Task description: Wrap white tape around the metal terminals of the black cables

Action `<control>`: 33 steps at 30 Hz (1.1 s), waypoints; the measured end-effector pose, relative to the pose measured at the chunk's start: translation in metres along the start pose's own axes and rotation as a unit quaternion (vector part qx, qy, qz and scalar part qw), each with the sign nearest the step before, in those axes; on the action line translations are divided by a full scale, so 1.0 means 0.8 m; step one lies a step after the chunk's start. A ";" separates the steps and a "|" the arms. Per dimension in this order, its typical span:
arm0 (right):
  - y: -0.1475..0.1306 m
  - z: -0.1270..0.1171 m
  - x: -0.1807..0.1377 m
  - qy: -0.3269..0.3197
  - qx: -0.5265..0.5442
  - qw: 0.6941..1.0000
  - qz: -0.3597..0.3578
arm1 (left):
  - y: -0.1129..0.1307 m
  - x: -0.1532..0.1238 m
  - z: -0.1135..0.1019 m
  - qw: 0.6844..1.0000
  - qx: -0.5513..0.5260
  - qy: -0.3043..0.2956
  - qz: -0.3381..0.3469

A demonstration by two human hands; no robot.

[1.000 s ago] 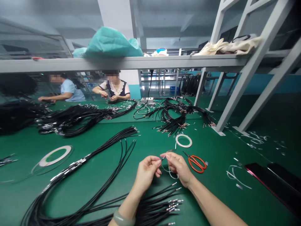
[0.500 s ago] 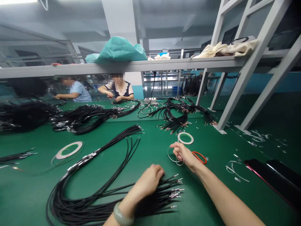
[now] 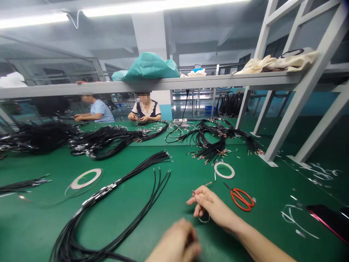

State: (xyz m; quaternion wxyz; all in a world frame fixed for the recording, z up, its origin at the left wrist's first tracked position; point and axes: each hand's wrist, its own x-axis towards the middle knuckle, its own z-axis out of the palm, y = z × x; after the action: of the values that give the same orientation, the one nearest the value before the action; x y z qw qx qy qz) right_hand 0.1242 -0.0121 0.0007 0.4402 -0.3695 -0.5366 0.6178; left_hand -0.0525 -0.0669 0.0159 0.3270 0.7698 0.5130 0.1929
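My right hand (image 3: 207, 206) rests low over the green table (image 3: 177, 203), fingers curled and pinched on a thin white strip that loops under the palm. My left hand (image 3: 178, 244) sits at the bottom edge, blurred, fingers closed; what it grips is hidden. A long bundle of black cables (image 3: 109, 203) curves from the bottom left up toward the table's middle. Red-handled scissors (image 3: 241, 198) lie just right of my right hand, and a small white tape roll (image 3: 224, 170) sits beyond them.
A larger tape roll (image 3: 86, 178) lies at left. Heaps of black cables (image 3: 215, 140) cover the far table. Two people (image 3: 145, 109) work across it under a grey shelf (image 3: 163, 84). A dark phone (image 3: 329, 220) and white scraps (image 3: 297, 218) lie at right.
The view has tilted up. My left hand dropped from the raised work to the cable ends near me and now sits at the frame's bottom. My right hand stayed near the scissors with the strip.
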 end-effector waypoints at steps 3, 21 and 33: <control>0.007 0.007 0.002 0.023 0.023 0.999 -0.010 | 0.006 0.051 -0.032 0.987 -0.063 0.142 0.033; -0.006 0.027 -0.022 0.083 -0.019 0.995 -0.056 | -0.008 0.080 -0.003 0.935 -0.144 0.268 0.183; 0.002 0.038 -0.024 0.068 0.017 0.996 -0.047 | -0.014 0.073 0.004 0.921 -0.056 0.317 0.219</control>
State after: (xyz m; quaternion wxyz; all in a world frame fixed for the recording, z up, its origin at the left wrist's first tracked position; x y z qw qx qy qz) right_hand 0.1025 -0.0406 0.0032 0.5110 -0.3774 -0.5114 0.5787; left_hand -0.0348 -0.0113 0.0035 0.1394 0.7417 0.3964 0.5227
